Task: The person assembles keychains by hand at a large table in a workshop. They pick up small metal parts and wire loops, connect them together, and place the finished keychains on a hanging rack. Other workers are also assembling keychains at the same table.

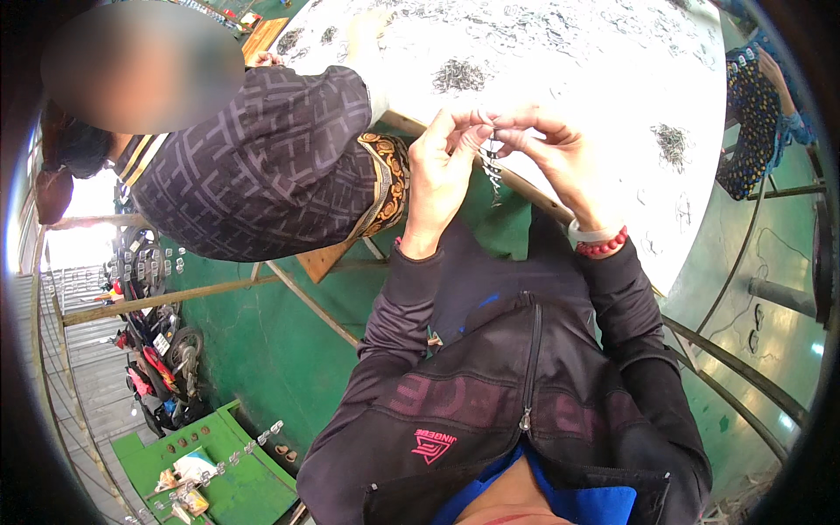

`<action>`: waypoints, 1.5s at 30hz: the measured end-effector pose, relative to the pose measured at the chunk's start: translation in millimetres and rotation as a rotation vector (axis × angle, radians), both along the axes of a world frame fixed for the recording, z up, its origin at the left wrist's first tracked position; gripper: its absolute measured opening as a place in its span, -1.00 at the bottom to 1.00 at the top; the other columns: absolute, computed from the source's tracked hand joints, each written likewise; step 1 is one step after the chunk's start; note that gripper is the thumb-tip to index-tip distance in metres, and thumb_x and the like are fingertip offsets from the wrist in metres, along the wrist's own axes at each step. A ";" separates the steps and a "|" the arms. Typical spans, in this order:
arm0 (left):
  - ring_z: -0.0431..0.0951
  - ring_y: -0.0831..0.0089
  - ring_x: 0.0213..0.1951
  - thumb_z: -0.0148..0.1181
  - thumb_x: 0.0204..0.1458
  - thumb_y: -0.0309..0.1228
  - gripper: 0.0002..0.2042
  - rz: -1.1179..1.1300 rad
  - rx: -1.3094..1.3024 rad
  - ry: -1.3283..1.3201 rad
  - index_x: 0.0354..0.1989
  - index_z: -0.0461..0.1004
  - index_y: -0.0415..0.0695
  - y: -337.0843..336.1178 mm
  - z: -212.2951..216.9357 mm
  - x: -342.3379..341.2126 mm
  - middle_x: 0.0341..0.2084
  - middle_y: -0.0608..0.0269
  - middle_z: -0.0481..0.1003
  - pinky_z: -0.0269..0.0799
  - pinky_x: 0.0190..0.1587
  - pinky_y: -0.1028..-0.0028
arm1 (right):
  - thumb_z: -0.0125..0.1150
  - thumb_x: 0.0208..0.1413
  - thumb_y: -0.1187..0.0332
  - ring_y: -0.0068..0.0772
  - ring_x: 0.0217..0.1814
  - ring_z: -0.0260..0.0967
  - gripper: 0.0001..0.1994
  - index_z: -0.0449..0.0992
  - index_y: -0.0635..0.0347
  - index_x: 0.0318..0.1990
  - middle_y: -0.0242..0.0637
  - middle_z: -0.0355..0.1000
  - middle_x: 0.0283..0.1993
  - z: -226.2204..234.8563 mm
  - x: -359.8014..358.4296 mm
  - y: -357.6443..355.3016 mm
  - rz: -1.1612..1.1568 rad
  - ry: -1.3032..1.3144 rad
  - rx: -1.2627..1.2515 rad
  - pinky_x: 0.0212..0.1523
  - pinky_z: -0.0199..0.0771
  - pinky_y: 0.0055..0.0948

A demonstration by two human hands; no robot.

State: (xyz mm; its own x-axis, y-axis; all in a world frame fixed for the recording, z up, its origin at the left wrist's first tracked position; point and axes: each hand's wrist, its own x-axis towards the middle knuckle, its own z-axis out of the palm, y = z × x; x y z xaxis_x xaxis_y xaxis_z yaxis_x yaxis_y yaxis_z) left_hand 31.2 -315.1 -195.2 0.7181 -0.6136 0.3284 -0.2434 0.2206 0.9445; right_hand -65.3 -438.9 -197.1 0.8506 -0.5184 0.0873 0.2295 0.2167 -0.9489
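Note:
In front of my chest, beside the near edge of the white table (pixel 560 79), my two hands meet fingertip to fingertip. My left hand (pixel 439 166) pinches the top of a short chain of small dark and silvery links (pixel 492 171). From the other side, my right hand (pixel 564 157) closes thumb and fingers on the same upper end. The rest of the chain dangles below the fingertips. Fingers cover the links at the very top, so their exact shape is hidden.
Small dark pieces lie heaped on the tabletop, one pile (pixel 461 76) ahead and another pile (pixel 671 146) to the right. A person in a patterned dark top (pixel 271 162) sits close on my left. Another person's dotted clothing (pixel 748 131) shows at far right. A green table (pixel 236 481) stands lower left.

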 end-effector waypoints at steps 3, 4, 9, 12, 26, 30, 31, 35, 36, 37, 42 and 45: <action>0.49 0.62 -0.22 0.17 0.17 -0.45 -0.87 -0.033 -0.080 0.057 -0.19 0.47 -0.25 7.0 5.3 1.3 -0.28 0.29 0.56 0.40 -0.10 0.57 | 0.18 0.17 0.44 -0.50 -0.29 0.48 -0.79 0.57 0.29 -0.08 -0.27 0.53 -0.24 -1.9 -6.5 -49.8 -0.041 -0.067 -0.160 -0.22 0.53 -0.51; 0.49 0.62 -0.22 0.18 0.16 -0.45 -0.87 -0.015 -0.095 0.056 -0.20 0.47 -0.24 8.6 7.6 1.9 -0.28 0.29 0.56 0.40 -0.09 0.57 | 0.18 0.17 0.42 -0.51 -0.33 0.46 -0.78 0.56 0.29 -0.06 -0.28 0.53 -0.25 -7.2 -4.9 -72.9 -0.118 0.035 -0.185 -0.24 0.52 -0.53; 0.49 0.62 -0.24 0.21 0.15 -0.45 -0.88 0.064 -0.037 0.034 -0.22 0.48 -0.24 2.9 22.7 3.7 -0.32 0.29 0.56 0.38 -0.10 0.58 | 0.20 0.16 0.36 -0.50 -0.36 0.41 -0.73 0.53 0.34 -0.05 -0.25 0.47 -0.24 -91.4 28.1 -175.0 -0.264 0.344 -0.565 -0.29 0.48 -0.55; 0.48 0.63 -0.26 0.23 0.13 -0.48 -0.88 0.081 -0.077 0.015 -0.23 0.48 -0.24 -4.3 31.5 3.5 -0.35 0.31 0.55 0.38 -0.13 0.59 | 0.19 0.13 0.34 -0.33 -0.20 0.41 -0.72 0.51 0.33 -0.06 -0.16 0.43 -0.15 -165.1 54.9 -190.5 -0.402 0.430 -0.998 -0.15 0.46 -0.39; 0.51 0.57 -0.24 0.27 0.08 -0.51 -0.83 0.036 -0.123 0.057 -0.19 0.47 -0.27 -12.6 25.4 9.7 -0.31 0.23 0.56 0.41 -0.11 0.58 | 0.29 0.11 0.31 -0.54 -0.32 0.47 -0.69 0.55 0.33 -0.07 -0.23 0.55 -0.24 -75.0 47.1 -131.4 0.009 0.186 -0.440 -0.28 0.46 -0.54; 0.52 0.53 -0.22 0.24 0.09 -0.54 -0.83 0.056 -0.009 0.080 -0.16 0.47 -0.29 -12.4 18.1 9.2 -0.30 0.20 0.56 0.43 -0.10 0.55 | 0.28 0.12 0.29 -0.54 -0.29 0.50 -0.67 0.53 0.31 -0.02 -0.25 0.55 -0.23 -21.2 34.7 -84.7 0.129 -0.125 -0.255 -0.22 0.49 -0.58; 0.52 0.53 -0.23 0.23 0.09 -0.55 -0.82 0.058 0.012 0.070 -0.15 0.47 -0.30 -12.6 15.8 9.2 -0.30 0.20 0.56 0.43 -0.10 0.54 | 0.28 0.13 0.29 -0.53 -0.29 0.50 -0.67 0.53 0.31 -0.03 -0.25 0.55 -0.23 -13.7 33.5 -74.8 0.156 -0.192 -0.205 -0.21 0.50 -0.57; 0.51 0.53 -0.24 0.21 0.10 -0.56 -0.85 0.049 0.179 -0.039 -0.18 0.47 -0.33 -8.7 6.5 4.0 -0.30 0.21 0.55 0.43 -0.13 0.53 | 0.29 0.10 0.36 -0.44 -0.16 0.49 -0.79 0.52 0.25 -0.16 -0.27 0.52 -0.22 -6.4 29.2 -32.0 -0.093 -0.148 0.015 -0.04 0.46 -0.48; 0.51 0.56 -0.26 0.17 0.12 -0.57 -0.85 0.054 0.303 -0.113 -0.16 0.48 -0.33 -6.4 4.6 3.7 -0.32 0.22 0.55 0.43 -0.16 0.54 | 0.30 0.07 0.37 -0.47 -0.10 0.46 -0.81 0.51 0.24 -0.20 -0.30 0.51 -0.21 -5.5 21.3 -33.0 -0.037 -0.033 -0.081 0.00 0.41 -0.48; 0.50 0.59 -0.28 0.16 0.10 -0.57 -0.86 0.024 0.305 -0.029 -0.18 0.50 -0.31 -6.7 0.7 0.6 -0.33 0.24 0.56 0.42 -0.18 0.55 | 0.32 0.04 0.37 -0.52 -0.12 0.44 -0.78 0.52 0.25 -0.18 -0.32 0.51 -0.22 -8.1 8.0 -25.9 -0.075 -0.026 -0.133 -0.03 0.39 -0.50; 0.56 0.43 -0.38 0.18 0.08 -0.50 -0.87 -0.017 0.287 -0.179 -0.23 0.49 -0.25 -0.2 -28.2 -17.5 -0.44 0.14 0.55 0.45 -0.29 0.44 | 0.35 0.03 0.40 -0.44 -0.09 0.44 -0.71 0.55 0.29 -0.08 -0.28 0.52 -0.19 -37.4 -13.9 -5.0 -0.129 0.181 0.114 -0.09 0.47 -0.43; 0.57 0.43 -0.38 0.15 0.11 -0.50 -0.90 -0.069 0.332 -0.101 -0.24 0.47 -0.25 4.4 -50.0 -21.8 -0.42 0.14 0.55 0.45 -0.30 0.44 | 0.33 0.05 0.46 -0.50 -0.24 0.46 -0.79 0.57 0.32 -0.16 -0.27 0.54 -0.27 -56.0 -18.2 0.1 -0.139 0.158 0.345 -0.18 0.49 -0.52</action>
